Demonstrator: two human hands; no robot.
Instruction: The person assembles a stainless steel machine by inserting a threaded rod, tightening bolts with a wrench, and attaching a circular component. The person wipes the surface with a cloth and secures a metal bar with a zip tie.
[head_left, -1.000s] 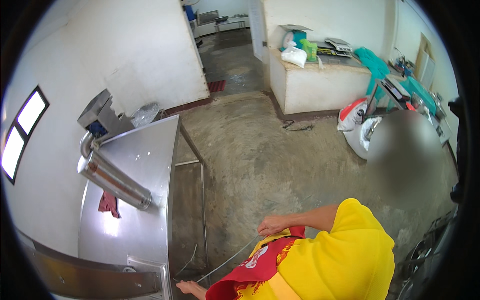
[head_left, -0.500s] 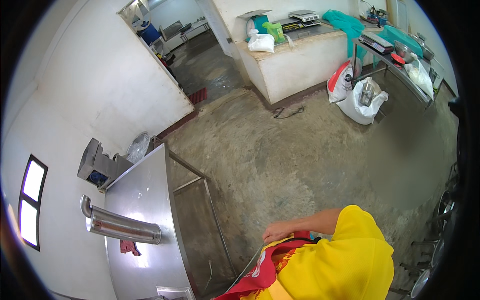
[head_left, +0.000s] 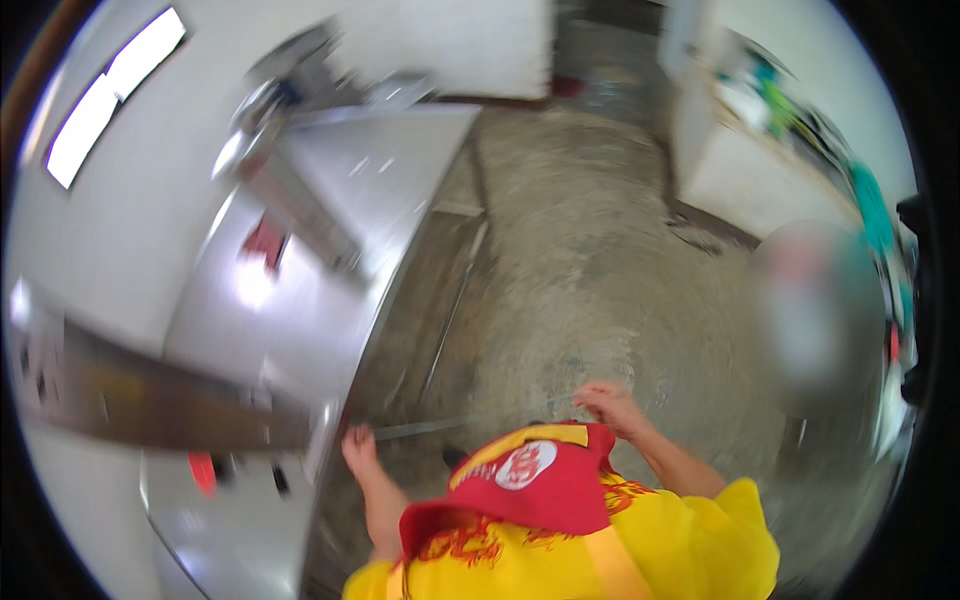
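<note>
My left hand (head_left: 360, 447) is closed at the edge of the steel table, out to the left of my red apron (head_left: 540, 480). From its fingers a thin pale strip (head_left: 420, 428) runs rightward in front of me, blurred by motion; whether it is a cord or a flat tie I cannot make out. My right hand (head_left: 606, 402) is raised in front of the apron's right side, fingers pinched together. A pale line reaches its fingertips, seemingly the strip's other end. The middle of the strip passes over the floor and is faint.
Along my left stands the steel table (head_left: 330, 360), bearing a metal cylinder with a bent spout (head_left: 300, 205), a dark red cloth (head_left: 265, 243) and a long steel machine part (head_left: 170, 390). A white counter (head_left: 755, 180) with several things on it is far right. A dark cord (head_left: 695, 235) lies on the floor.
My view has swung left, bringing more of the table in. My left hand has come into view. My right hand has moved forward from beside my waist, the pale strip now stretching between both hands.
</note>
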